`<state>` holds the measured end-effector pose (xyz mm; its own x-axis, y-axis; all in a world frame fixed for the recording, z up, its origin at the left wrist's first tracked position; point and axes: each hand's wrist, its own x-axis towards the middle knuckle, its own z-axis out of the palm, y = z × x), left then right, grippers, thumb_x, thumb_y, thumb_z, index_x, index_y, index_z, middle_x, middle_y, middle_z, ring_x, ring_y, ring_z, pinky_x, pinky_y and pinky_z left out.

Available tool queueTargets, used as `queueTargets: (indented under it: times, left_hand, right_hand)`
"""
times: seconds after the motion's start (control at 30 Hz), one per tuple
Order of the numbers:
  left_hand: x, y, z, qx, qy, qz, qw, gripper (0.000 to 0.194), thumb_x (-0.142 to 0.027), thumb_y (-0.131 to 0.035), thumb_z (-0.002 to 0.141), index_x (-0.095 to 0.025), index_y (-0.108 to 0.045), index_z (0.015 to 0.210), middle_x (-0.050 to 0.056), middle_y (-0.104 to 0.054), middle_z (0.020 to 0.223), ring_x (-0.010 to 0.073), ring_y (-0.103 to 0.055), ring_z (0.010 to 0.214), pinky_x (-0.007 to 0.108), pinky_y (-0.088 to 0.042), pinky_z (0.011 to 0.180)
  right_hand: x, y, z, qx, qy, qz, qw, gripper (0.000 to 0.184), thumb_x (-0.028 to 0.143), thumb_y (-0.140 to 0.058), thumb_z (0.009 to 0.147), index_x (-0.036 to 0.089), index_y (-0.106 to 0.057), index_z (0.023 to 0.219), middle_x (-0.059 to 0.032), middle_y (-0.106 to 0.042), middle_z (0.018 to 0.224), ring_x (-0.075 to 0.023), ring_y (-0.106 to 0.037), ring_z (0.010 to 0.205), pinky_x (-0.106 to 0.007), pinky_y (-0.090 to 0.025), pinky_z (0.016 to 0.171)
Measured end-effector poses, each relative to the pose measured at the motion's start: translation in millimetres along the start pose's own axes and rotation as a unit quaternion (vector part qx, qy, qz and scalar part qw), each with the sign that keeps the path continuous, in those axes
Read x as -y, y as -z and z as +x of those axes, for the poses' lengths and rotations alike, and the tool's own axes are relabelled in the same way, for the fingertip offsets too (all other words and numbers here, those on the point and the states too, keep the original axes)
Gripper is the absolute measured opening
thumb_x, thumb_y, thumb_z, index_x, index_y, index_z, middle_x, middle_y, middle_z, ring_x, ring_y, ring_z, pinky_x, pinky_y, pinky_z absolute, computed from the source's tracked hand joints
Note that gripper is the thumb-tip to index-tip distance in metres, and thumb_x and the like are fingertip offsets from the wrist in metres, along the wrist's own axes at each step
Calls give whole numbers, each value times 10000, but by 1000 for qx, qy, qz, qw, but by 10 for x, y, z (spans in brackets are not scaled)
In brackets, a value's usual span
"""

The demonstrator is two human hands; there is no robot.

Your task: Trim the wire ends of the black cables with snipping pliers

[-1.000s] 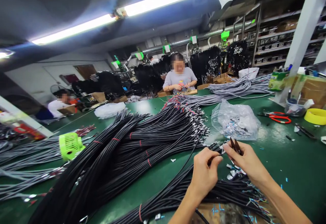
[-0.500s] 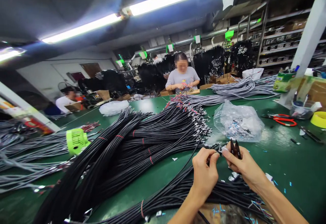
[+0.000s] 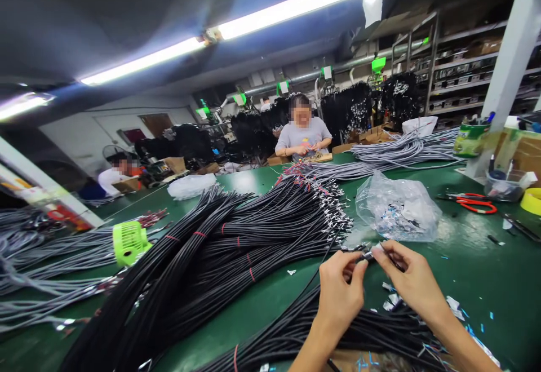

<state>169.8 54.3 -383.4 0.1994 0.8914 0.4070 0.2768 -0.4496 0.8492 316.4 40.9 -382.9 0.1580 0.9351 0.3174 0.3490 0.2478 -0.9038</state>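
Observed the left hand [image 3: 341,293] with thumb and forefinger pinched on a thin black cable with a pale, stripped-looking end [image 3: 366,252], level with and just beside the fingers of the right hand. Found the right hand [image 3: 413,283] with thumb and fingertips closed together beside that end, around a dark, pointed tool [image 3: 398,266], mostly hidden within the grip. Could not determine whether the right fingertips also touch the cable end; too small to tell.

Noted beyond and to the left of the left fingers a large bundle of black cables with dark red ties [image 3: 262,231], its white-tipped ends nearest those fingers. Noted a second, tied bundle of black cables [image 3: 270,330] on the near side of the fingers, passing below both forearms. Recorded small white and blue scraps [image 3: 392,302] just below the right fingers, loose on the glossy green tabletop [image 3: 465,248].

Located directly beyond the right fingers a crumpled, clear plastic bag of scraps [image 3: 397,208]. Located farther to their right a red-handled cutting tool [image 3: 477,204] and, past that, a yellow ring [image 3: 532,200]. Logged a loose heap of grey cables [image 3: 409,149] well beyond the fingers and a bright green, slotted plastic housing [image 3: 129,242] far to their left. Sighted across the tabletop, well apart from the fingers, a seated co-worker in a grey shirt [image 3: 302,135].
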Motion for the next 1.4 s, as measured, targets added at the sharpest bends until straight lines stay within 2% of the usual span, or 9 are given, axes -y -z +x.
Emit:
queueTargets:
  times: [0.1, 0.2, 0.3, 0.43, 0.6, 0.83, 1.0, 1.13, 1.4]
  left_hand:
    - [-6, 16, 38, -20, 60, -79, 995, 149, -246, -607, 794, -134, -614, 696, 8, -563, 622, 112, -542, 438, 206, -423, 415]
    - [-30, 48, 72, -50, 53, -109, 991, 152, -201, -659, 743, -143, -567, 636, -20, -533, 602, 109, -544, 482, 205, -433, 470]
    - [-50, 77, 88, -85, 40, -115, 989, 186, -159, -680, 708, -148, -539, 587, -29, -514, 596, 106, -515, 525, 204, -412, 499]
    - [-58, 81, 76, -97, 27, -100, 990, 204, -145, -691, 689, -145, -539, 553, -28, -509, 587, 106, -477, 552, 204, -378, 514]
    - [-52, 68, 62, -97, 19, -90, 991, 201, -154, -694, 691, -144, -548, 554, -24, -520, 592, 106, -470, 553, 208, -373, 524]
    - [-66, 94, 83, -96, 33, -98, 990, 193, -170, -697, 692, -144, -554, 565, -22, -523, 590, 110, -474, 553, 206, -371, 516]
    - [-68, 89, 76, -85, 37, -106, 990, 192, -181, -706, 690, -141, -558, 574, -24, -517, 588, 107, -464, 545, 206, -366, 515]
    - [-61, 83, 75, -84, 40, -118, 989, 195, -187, -709, 693, -138, -564, 571, -24, -510, 587, 107, -458, 551, 207, -365, 521]
    - [-93, 113, 101, -47, 57, -114, 991, 92, -159, -692, 696, -131, -648, 621, 6, -587, 625, 121, -492, 578, 217, -377, 545]
  right_hand:
    - [-20, 18, -1, -12, -8, -30, 999, 354, 493, -569, 805, 174, -599, 956, -31, -636, 750, -194, -603, 702, -278, -477, 645]
    - [-21, 30, -16, -6, 6, -72, 997, 456, 507, -534, 826, 173, -577, 1132, -82, -674, 947, -240, -633, 884, -337, -495, 789]
    - [14, 28, -50, 19, 45, -109, 993, 410, 477, -471, 876, 179, -618, 1118, -108, -644, 1141, -258, -600, 1035, -357, -482, 867]
    - [66, 16, -84, 49, 82, -140, 986, 387, 447, -465, 891, 169, -677, 1056, -117, -681, 1055, -272, -612, 1014, -356, -510, 815]
    - [78, 6, -80, 49, 89, -137, 985, 368, 434, -471, 895, 182, -711, 1014, -95, -708, 904, -256, -649, 911, -352, -529, 787]
    - [60, 5, -83, 33, 106, -157, 981, 337, 418, -491, 885, 208, -722, 1012, -91, -721, 978, -263, -666, 899, -355, -551, 749]
    - [40, 1, -77, 17, 112, -151, 982, 336, 424, -503, 877, 204, -727, 997, -88, -727, 957, -255, -672, 892, -367, -536, 812]
    - [38, -1, -81, 25, 105, -159, 981, 347, 429, -487, 886, 201, -724, 994, -87, -726, 946, -246, -675, 868, -354, -546, 782]
    - [-12, 4, -96, -14, 106, -212, 971, 365, 462, -498, 870, 210, -723, 1008, -88, -722, 995, -280, -666, 935, -395, -537, 806]
